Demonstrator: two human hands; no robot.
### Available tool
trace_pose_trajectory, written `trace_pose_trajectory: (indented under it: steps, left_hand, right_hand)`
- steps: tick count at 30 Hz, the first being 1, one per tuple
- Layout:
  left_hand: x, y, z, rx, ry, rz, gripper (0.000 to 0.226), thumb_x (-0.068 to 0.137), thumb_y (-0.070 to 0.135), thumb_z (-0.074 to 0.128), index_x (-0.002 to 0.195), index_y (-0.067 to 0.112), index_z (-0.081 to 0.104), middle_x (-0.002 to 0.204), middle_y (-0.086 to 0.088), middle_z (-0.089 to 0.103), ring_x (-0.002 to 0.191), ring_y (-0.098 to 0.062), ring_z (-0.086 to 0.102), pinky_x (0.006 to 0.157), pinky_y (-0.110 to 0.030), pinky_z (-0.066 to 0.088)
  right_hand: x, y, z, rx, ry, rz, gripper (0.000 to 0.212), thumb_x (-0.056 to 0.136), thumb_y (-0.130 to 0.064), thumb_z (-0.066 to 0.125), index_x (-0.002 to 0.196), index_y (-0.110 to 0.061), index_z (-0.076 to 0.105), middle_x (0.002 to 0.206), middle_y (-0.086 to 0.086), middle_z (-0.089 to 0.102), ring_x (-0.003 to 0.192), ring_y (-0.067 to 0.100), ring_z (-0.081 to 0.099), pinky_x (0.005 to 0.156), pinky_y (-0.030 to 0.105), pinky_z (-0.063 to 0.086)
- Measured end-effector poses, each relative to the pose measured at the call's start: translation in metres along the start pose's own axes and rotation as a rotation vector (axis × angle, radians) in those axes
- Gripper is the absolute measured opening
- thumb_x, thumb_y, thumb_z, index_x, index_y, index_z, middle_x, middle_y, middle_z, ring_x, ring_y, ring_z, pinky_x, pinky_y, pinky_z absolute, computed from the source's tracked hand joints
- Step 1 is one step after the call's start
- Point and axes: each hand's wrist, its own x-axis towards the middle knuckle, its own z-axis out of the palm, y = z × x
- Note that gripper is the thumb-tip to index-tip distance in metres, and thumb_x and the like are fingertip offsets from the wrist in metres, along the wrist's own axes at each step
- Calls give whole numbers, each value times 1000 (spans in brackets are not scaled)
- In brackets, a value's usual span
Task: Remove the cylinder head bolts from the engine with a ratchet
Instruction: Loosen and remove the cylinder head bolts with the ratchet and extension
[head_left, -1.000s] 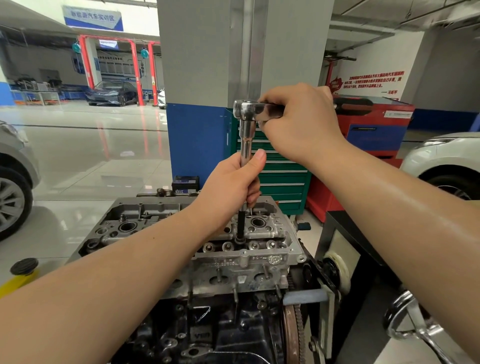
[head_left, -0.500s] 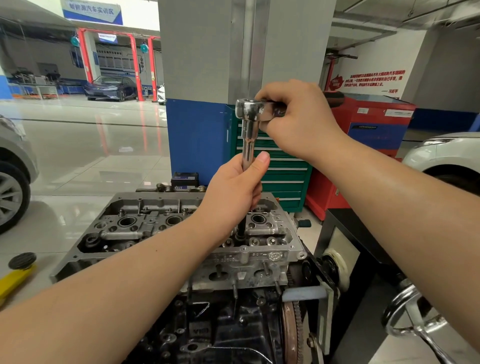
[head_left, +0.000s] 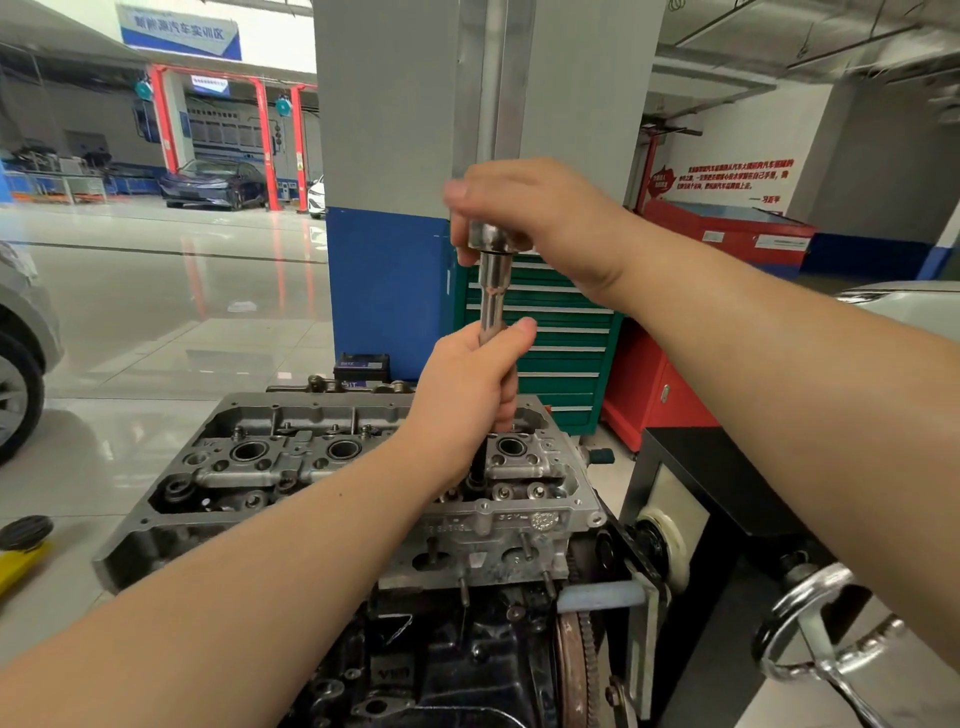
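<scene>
Left hand gripping extension | right hand clasping ratchet head | steel rigid, slick: hold shaft mid-length.

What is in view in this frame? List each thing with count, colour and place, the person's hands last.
cylinder head: one, grey metal, centre, atop the engine
engine block: one, black, bottom centre
ratchet: one, chrome, head above the extension
extension: one, chrome, upright over the cylinder head's right end
tool cabinet: one, green, behind the engine
red cabinet: one, right background
pillar: one, grey over blue, centre background
dark car: one, left background
handwheel: one, chrome, lower right
left hand: grips the extension
right hand: fingers curled over the ratchet
</scene>
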Motion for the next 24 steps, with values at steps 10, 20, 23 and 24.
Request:
trace_pose_trajectory:
  steps: [10, 20, 23, 24]
  left_hand:
    - [-3, 15, -7, 87, -8, -38, 35, 101, 32, 61, 73, 17, 47, 56, -4, 46, 50, -19, 44, 55, -32, 40]
    - [0, 21, 15, 96, 280, -5, 29, 74, 28, 58, 59, 18, 35, 51, 0, 28, 51, -17, 23, 52, -28, 24]
    - [5, 27, -2, 7, -120, -138, 52, 97, 24, 60, 53, 29, 32, 51, 3, 23, 48, -19, 17, 50, -29, 27]
    - [4, 29, -3, 27, -153, -142, 54, 100, 26, 59, 54, 28, 32, 52, 2, 23, 48, -19, 18, 50, -28, 29]
  right_hand:
    - [22, -15, 29, -453, 282, 212, 46, 95, -38, 47, 63, -7, 61, 61, 4, 63, 59, 22, 56, 56, 37, 45]
    - [4, -13, 33, -871, 341, -36, 45, 85, -51, 52, 58, -16, 49, 53, -4, 47, 56, 17, 46, 52, 31, 28]
    - [-1, -5, 17, -326, 201, -100, 40, 91, -28, 64, 60, -5, 54, 54, 2, 47, 61, 15, 43, 60, 40, 38]
    - [-2, -4, 16, -248, 207, -93, 38, 93, -23, 64, 63, 0, 58, 55, 4, 50, 61, 15, 44, 61, 38, 39]
